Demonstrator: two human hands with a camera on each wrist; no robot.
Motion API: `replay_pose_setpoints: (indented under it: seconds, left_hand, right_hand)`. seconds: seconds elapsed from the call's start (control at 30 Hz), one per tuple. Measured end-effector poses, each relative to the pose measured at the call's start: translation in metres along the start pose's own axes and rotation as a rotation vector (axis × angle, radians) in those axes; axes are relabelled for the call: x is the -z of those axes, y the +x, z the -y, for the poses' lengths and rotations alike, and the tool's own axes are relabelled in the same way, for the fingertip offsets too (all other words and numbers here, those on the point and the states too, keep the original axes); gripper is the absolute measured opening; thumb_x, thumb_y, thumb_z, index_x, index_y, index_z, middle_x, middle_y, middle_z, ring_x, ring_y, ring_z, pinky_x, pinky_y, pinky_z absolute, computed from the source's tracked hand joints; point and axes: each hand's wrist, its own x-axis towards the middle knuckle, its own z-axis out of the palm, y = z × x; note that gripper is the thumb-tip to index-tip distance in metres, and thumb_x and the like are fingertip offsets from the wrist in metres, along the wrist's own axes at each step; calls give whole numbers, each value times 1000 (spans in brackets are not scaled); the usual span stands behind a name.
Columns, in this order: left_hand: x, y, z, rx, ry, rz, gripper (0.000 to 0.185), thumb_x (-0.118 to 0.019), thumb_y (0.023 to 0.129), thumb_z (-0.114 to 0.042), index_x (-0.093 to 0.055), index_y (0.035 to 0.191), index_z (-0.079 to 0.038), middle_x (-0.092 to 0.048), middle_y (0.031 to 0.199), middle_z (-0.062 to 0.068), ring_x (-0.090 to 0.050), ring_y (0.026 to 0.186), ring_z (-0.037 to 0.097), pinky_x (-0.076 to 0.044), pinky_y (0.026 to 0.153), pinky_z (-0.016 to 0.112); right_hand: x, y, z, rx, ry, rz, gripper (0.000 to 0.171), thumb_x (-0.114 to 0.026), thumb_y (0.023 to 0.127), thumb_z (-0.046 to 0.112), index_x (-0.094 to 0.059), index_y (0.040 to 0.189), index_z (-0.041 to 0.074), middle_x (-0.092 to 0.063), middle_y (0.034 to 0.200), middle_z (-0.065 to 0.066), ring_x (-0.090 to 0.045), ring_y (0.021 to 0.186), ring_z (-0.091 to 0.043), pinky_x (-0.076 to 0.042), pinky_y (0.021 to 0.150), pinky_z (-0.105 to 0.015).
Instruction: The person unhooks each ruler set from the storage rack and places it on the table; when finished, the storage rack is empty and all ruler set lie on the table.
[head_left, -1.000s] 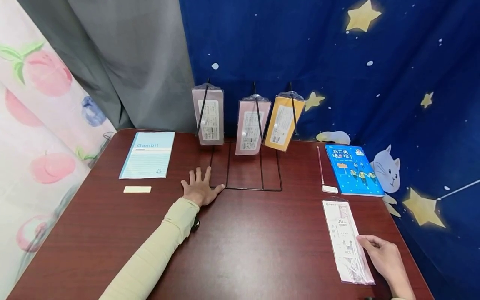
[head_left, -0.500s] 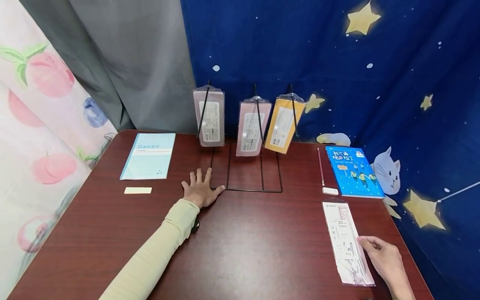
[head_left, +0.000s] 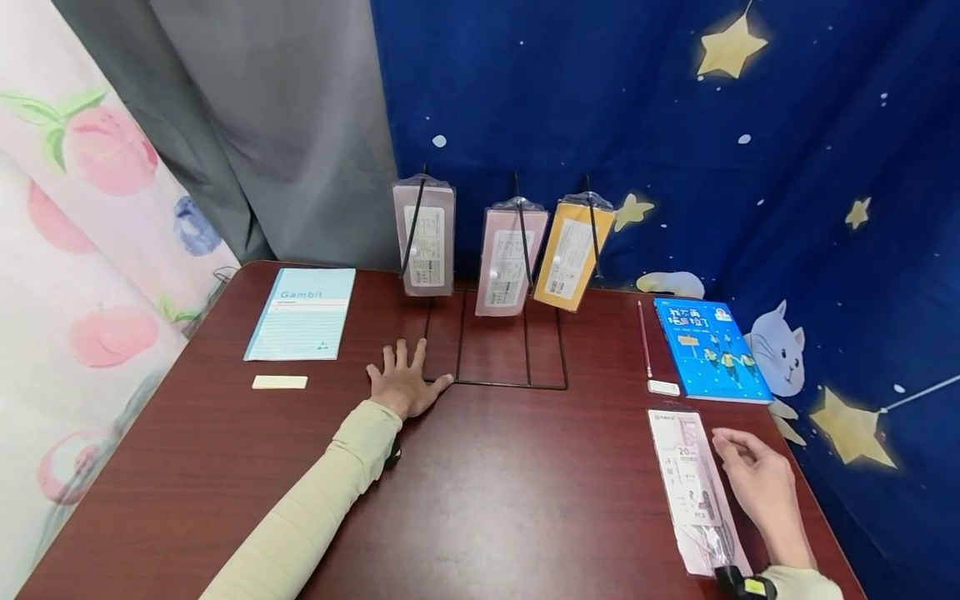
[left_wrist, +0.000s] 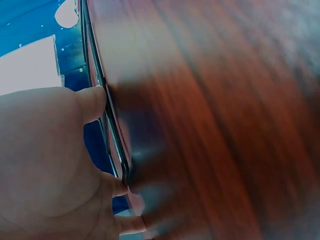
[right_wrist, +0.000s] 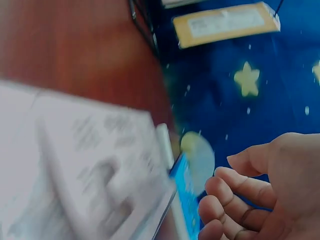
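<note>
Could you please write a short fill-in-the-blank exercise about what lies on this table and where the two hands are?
1. The left hand lies flat on the table beside the base of the black wire ____.
2. ____ packets hang on the wire rack.
3. The right hand is beside a long ____ packet on the table.
4. The light blue notebook bears the word ____.

Missing words: rack; three; white; Gambit
</note>
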Motion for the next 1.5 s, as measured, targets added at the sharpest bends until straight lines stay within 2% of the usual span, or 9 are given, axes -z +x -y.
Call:
replay_pose_setpoints:
  seconds: [0.2, 0.4, 0.53, 0.67, 0.8, 0.9, 1.1, 1.23, 1.5]
  left_hand:
    - [-2, -2, 0, -6, 1, 4, 88, -40, 103, -66, -9, 168, -15, -8, 173, 25, -7, 160, 48, -14, 122, 73]
    - [0, -6, -2, -8, 5, 0, 87, -42, 103, -65, -11, 168, -16, -9, 173, 24, -8, 161, 46, -14, 123, 71]
    - [-1, 0, 0, -10, 17, -9, 88, -41, 103, -67, -10, 169, -17, -10, 173, 23, -9, 161, 46, -15, 122, 72]
    - [-4, 7, 5, -14, 22, -9, 93, -39, 100, -73, -7, 169, -19, -9, 173, 24, -8, 161, 47, -16, 121, 73]
    - [-3, 6, 8, -17, 21, -14, 93, -39, 100, -73, -8, 169, -18, -10, 173, 24, -9, 160, 47, -16, 120, 74]
    - [-1, 2, 7, -9, 23, -7, 90, -40, 102, -69, -9, 169, -17, -10, 173, 24, -9, 161, 47, -16, 122, 73]
    - [-2, -2, 4, -14, 23, -27, 87, -42, 102, -67, -16, 168, -17, -16, 172, 24, -14, 160, 46, -18, 121, 71]
    - [-2, -2, 4, -15, 20, -36, 87, -43, 102, -68, -17, 168, -18, -17, 172, 24, -15, 159, 46, -19, 121, 71]
    - [3, -4, 2, -15, 9, -24, 85, -43, 103, -66, -15, 168, -18, -16, 172, 23, -14, 160, 45, -18, 121, 72]
  right_hand:
    - [-3, 8, 33, 148, 12, 5, 41, -59, 106, 37, -71, 127, 5, -76, 105, -20, -51, 72, 12, -43, 63, -14]
    - [-9, 17, 58, 225, 52, -4, 40, -62, 104, 39, -73, 125, 6, -77, 106, -21, -50, 74, 17, -42, 66, -13]
    - [-14, 25, 73, 283, 88, -13, 37, -63, 104, 35, -75, 123, 6, -78, 109, -21, -52, 76, 21, -43, 68, -9]
    - [-18, 35, 92, 342, 95, 1, 39, -62, 105, 36, -74, 126, 5, -76, 118, -20, -57, 84, 11, -45, 67, -8]
    - [-19, 44, 111, 386, 88, 9, 41, -60, 105, 39, -74, 127, 7, -75, 122, -20, -65, 99, -14, -43, 70, -8]
    - [-22, 51, 123, 412, 99, 11, 41, -62, 104, 39, -74, 126, 6, -75, 118, -22, -67, 101, -28, -43, 69, -9]
    - [-31, 64, 141, 412, 119, 42, 44, -64, 103, 41, -74, 128, 7, -77, 115, -20, -64, 89, -16, -47, 62, -14]
    - [-39, 72, 154, 421, 124, 35, 43, -65, 102, 43, -75, 127, 9, -78, 113, -19, -61, 88, -13, -45, 64, -16]
    - [-61, 83, 172, 437, 161, 82, 42, -68, 102, 36, -71, 131, 6, -75, 120, -22, -73, 105, -36, -44, 69, -7]
